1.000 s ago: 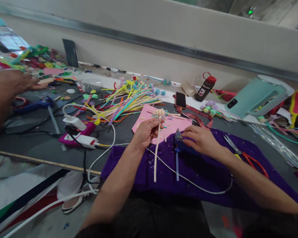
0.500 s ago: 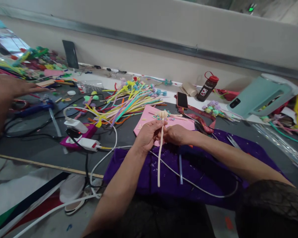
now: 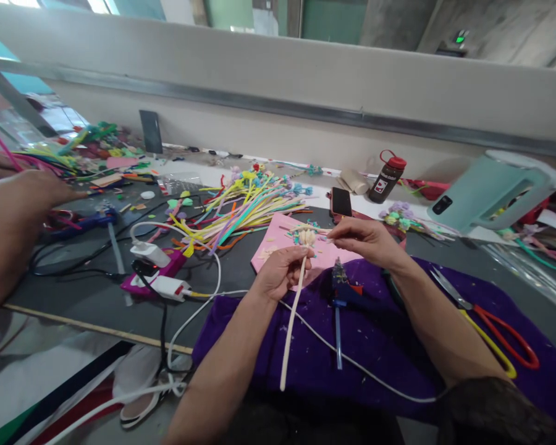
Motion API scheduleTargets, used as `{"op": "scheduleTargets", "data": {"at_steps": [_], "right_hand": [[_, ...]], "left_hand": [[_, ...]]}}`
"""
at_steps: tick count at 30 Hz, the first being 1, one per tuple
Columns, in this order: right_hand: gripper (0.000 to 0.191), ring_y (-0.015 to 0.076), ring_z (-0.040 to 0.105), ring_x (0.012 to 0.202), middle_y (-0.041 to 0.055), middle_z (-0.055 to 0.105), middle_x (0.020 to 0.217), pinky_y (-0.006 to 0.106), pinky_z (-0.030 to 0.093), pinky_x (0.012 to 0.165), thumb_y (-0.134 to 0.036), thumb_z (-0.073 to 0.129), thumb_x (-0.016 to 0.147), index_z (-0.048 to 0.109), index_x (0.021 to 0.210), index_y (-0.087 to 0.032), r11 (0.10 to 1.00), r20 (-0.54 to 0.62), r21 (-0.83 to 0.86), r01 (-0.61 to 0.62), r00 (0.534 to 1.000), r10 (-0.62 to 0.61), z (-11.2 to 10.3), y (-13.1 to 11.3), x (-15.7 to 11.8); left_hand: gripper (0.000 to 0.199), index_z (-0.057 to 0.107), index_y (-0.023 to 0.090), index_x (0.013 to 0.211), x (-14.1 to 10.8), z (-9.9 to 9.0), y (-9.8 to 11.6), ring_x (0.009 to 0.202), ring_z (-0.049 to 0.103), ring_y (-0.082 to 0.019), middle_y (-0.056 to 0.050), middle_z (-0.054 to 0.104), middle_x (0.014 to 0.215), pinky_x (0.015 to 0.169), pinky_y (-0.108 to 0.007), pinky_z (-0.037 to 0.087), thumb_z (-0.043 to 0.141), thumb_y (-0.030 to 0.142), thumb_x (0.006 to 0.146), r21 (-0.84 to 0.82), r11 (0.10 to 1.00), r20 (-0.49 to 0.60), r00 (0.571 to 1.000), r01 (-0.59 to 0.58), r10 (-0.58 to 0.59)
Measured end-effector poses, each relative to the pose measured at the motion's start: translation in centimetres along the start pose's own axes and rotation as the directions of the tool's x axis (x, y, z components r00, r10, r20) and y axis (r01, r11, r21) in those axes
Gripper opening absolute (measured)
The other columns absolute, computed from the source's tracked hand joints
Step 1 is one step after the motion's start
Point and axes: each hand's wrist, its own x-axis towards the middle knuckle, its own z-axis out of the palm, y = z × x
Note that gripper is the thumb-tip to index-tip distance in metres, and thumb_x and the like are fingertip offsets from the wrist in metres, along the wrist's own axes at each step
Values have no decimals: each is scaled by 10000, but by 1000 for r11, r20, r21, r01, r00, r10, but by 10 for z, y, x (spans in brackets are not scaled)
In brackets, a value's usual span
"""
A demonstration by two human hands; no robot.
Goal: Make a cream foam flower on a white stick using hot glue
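Note:
My left hand (image 3: pixel 282 271) pinches a cream pipe-cleaner flower (image 3: pixel 307 237) just under its head, and the long cream stem (image 3: pixel 291 330) hangs down toward me. To the right, my right hand (image 3: pixel 364 240) has thumb and fingertips closed at the end of a thin cream strip; what they grip is too small to make out. Both hands are over a pink sheet (image 3: pixel 264 254) scattered with small cream and teal pieces. Below my right hand a dark blue glue gun (image 3: pixel 345 285) lies on the purple cloth (image 3: pixel 315 352), a clear glue stick (image 3: pixel 338 337) protruding from it.
Red-and-yellow scissors (image 3: pixel 500 334) lie on the cloth at right. Behind are a pile of colourful pipe-cleaner flowers (image 3: pixel 250 210), a phone (image 3: pixel 341 201), a bottle (image 3: pixel 385 179) and a mint kettle (image 3: pixel 486 194). Left are a power strip (image 3: pixel 169 262), cables and another person's hand (image 3: pixel 23 198).
My right hand has left the flower stem and moved up and right to the pink sheet's edge. The glue gun and scissors now show. The view has shifted slightly; the other person's hand moved.

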Motion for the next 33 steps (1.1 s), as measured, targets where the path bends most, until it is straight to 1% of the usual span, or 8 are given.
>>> {"op": "scheduleTargets", "data": {"at_steps": [3, 7, 9, 12, 15, 20, 25, 33], "right_hand": [[198, 112, 555, 684, 21, 619, 810, 243, 437, 595, -259, 619, 764, 650, 946, -190, 999, -98, 15, -39, 994, 41, -4, 2, -4], [135, 103, 532, 638, 13, 604, 764, 245, 426, 577, -251, 603, 771, 656, 871, -177, 1000, -283, -30, -6, 959, -3, -14, 4, -5], [109, 105, 530, 641, 11, 600, 748, 242, 418, 571, -239, 595, 774, 650, 840, -173, 998, -309, -63, 7, 951, -27, -16, 4, -4], [68, 108, 533, 652, 9, 597, 730, 236, 408, 573, -200, 588, 771, 640, 801, -167, 988, -248, -149, 39, 966, -75, -12, 2, -2], [71, 108, 537, 664, 11, 599, 733, 233, 405, 582, -175, 573, 779, 635, 813, -169, 967, -161, -241, 84, 979, -125, -8, 2, -2], [122, 108, 558, 706, 22, 618, 788, 229, 417, 619, -126, 536, 799, 635, 854, -171, 939, 1, -302, 164, 985, -171, -6, 8, -2], [96, 109, 559, 694, 17, 614, 765, 226, 412, 617, -127, 554, 791, 634, 832, -163, 927, 67, -328, 182, 983, -169, -5, 11, -2], [91, 119, 555, 705, 15, 602, 763, 233, 415, 624, -122, 545, 799, 617, 808, -177, 907, 144, -356, 225, 972, -185, 1, 11, -2]], "left_hand": [[175, 612, 100, 708, 2, 2, -2, 275, 324, -7, 24, 541, 473, 276, -134, 141, 633, 261, 645, 39, 999, -27, 999, 20, -19], [177, 614, 98, 695, 1, 5, -2, 282, 339, -10, 16, 555, 467, 286, -138, 167, 635, 256, 620, 91, 995, -126, 991, 46, -34], [184, 615, 98, 695, 1, 6, -2, 280, 328, -6, 12, 566, 479, 286, -140, 163, 634, 265, 619, 108, 993, -141, 989, 53, -37], [188, 620, 101, 696, 1, 6, -3, 280, 336, -12, 7, 575, 489, 284, -144, 153, 639, 271, 616, 130, 989, -113, 992, 66, -51], [178, 621, 100, 671, 3, 5, -5, 299, 387, -32, 1, 564, 462, 287, -146, 174, 636, 267, 608, 156, 984, -121, 990, 90, -71], [160, 596, 103, 600, 6, 5, -8, 272, 352, -36, 17, 495, 383, 280, -159, 168, 586, 262, 610, 250, 963, -91, 993, 101, -80], [197, 572, 119, 586, 6, 5, -10, 249, 336, -39, 25, 490, 388, 266, -163, 175, 524, 301, 644, 412, 908, -82, 996, 77, -47], [208, 557, 135, 577, 6, 4, -11, 266, 340, -44, 24, 486, 391, 286, -175, 188, 512, 312, 674, 487, 870, -36, 997, 72, -62]]}}
